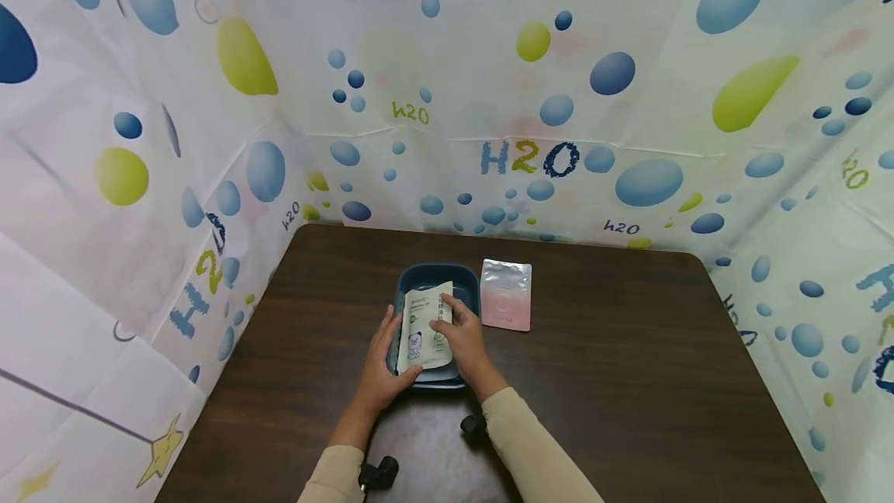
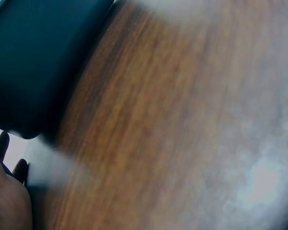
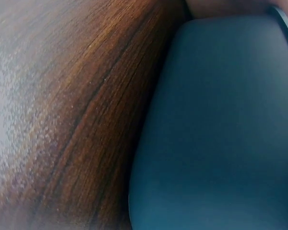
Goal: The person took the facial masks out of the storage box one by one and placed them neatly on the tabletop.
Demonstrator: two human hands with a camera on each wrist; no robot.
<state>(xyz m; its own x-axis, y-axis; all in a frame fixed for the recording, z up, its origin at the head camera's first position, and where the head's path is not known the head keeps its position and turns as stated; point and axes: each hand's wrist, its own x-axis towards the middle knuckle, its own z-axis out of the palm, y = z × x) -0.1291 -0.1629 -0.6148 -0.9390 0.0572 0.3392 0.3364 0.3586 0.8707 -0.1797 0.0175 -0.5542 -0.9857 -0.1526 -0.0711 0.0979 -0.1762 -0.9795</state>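
Observation:
A dark blue tray (image 1: 471,286) stands on the table with a white pouch (image 1: 419,317) in it, printed with green marks and a small cartoon animal. Another flat pale thing shows under the pouch's lower edge. Along the pouch's left edge my left hand (image 1: 382,371) lies with long fingers, its thumb at the bottom edge. My right hand (image 1: 468,341) reaches over the tray's right side and touches the pouch's printed face with thumb and index fingertips; its other fingers are hidden. Both wrist views show the tray's outer wall (image 2: 43,57) (image 3: 221,120) close up.
A pink and silver sachet (image 1: 506,297) lies flat just right of the tray. The brown wood-grain table (image 1: 615,355) reaches back to a white curtain (image 1: 475,76) with coloured dots, which also hangs at both sides.

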